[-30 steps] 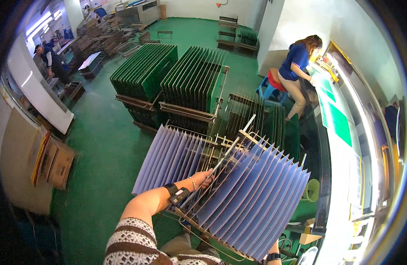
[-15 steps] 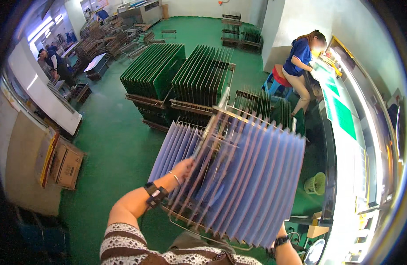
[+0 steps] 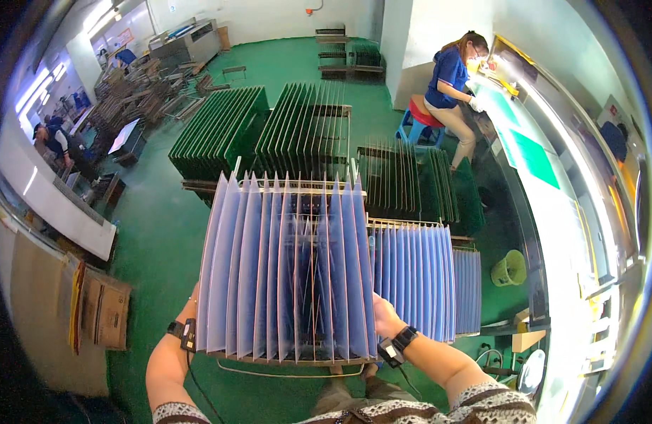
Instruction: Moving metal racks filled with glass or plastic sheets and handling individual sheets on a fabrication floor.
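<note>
A metal rack point(image 3: 269, 360) filled with thin upright bluish panels point(image 3: 252, 272) is in front of me, between my two hands. My left hand point(image 3: 194, 305) grips its left side, with most of the fingers hidden behind the outer panel. At the opposite side my right hand point(image 3: 387, 316) is closed on the rack, its fingertips out of sight. The panels stand in a row with narrow gaps, and a wire loop point(image 3: 290, 374) shows below the rack's near edge. Black bands with small devices and cables circle both wrists.
To the right stand more racks of bluish panels point(image 3: 414, 283). Racks of green panels point(image 3: 216, 134) sit ahead on the green floor. A person point(image 3: 450, 85) sits at a lit bench point(image 3: 559, 233) at right, near a green basket point(image 3: 508, 268). Cardboard point(image 3: 105, 311) leans at left.
The rack has swung from a tilted position at the right to a nearly level one in front of me. My hands now flank it, and other bluish-panel racks show to its right.
</note>
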